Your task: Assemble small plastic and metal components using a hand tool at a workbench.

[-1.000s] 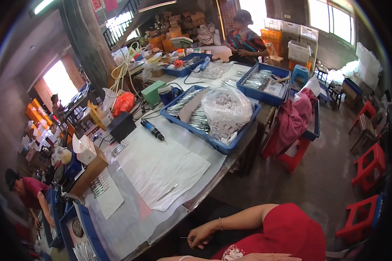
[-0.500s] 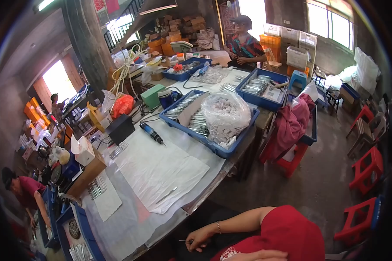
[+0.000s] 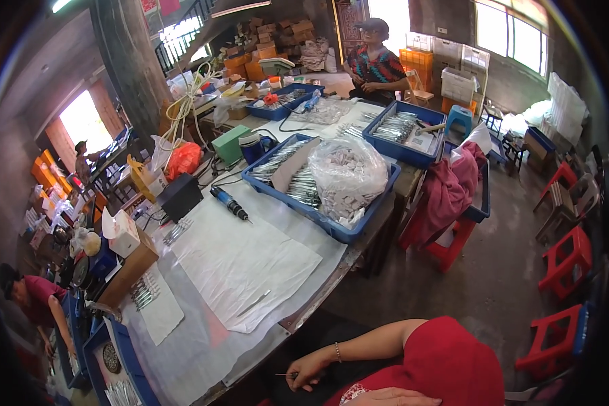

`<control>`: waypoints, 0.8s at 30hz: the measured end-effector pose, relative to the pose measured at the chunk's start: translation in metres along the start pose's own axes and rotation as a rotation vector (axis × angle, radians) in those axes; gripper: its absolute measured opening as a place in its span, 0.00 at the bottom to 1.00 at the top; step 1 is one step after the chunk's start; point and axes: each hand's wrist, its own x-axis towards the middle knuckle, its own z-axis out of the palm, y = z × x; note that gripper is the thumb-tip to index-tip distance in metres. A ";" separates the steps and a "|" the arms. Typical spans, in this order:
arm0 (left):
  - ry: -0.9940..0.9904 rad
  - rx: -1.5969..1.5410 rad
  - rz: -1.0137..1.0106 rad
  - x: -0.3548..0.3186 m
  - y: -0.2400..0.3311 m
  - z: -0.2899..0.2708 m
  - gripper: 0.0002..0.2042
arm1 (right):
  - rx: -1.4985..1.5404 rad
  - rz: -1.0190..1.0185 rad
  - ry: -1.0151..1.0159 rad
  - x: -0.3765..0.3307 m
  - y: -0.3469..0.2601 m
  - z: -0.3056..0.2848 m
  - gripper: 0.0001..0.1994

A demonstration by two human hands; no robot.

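Note:
My right hand (image 3: 307, 371), with a beaded bracelet at the wrist, hangs beside the table edge at the lower middle. Its fingers are closed around a thin metal rod (image 3: 281, 374) that pokes out to the left; the rest of it is hidden in the grip. Across my body, my left hand (image 3: 396, 398) lies flat against my red garment (image 3: 453, 358), partly cut off by the lower edge, fingers stretched and holding nothing. On the white sheet (image 3: 250, 260) nearby rest a slim silver metal piece (image 3: 255, 302) and a blue-and-black electric screwdriver (image 3: 229, 203).
A blue tray (image 3: 345, 233) holds metal pieces and a clear bag (image 3: 348, 179) of small pale parts. More metal pieces fill another blue tray (image 3: 413, 159). Red stools (image 3: 567, 260) line the right side. One person (image 3: 377, 64) is across the table, another (image 3: 37, 294) at far left.
The whole view has shifted slightly, moving the table and trays a little leftward in the picture. Both hands keep nearly the same pose, and the rod stays in my right hand.

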 end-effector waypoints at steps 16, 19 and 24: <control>0.606 -0.287 -0.581 -0.136 -0.028 0.026 0.25 | -0.036 -0.132 0.041 0.020 0.027 -0.004 0.07; 0.835 0.077 -0.780 -0.166 -0.042 0.042 0.11 | -0.028 -0.143 0.019 0.030 0.043 -0.013 0.06; 1.004 0.577 -0.909 -0.205 -0.066 0.069 0.08 | -0.027 0.006 0.044 0.009 0.008 -0.002 0.06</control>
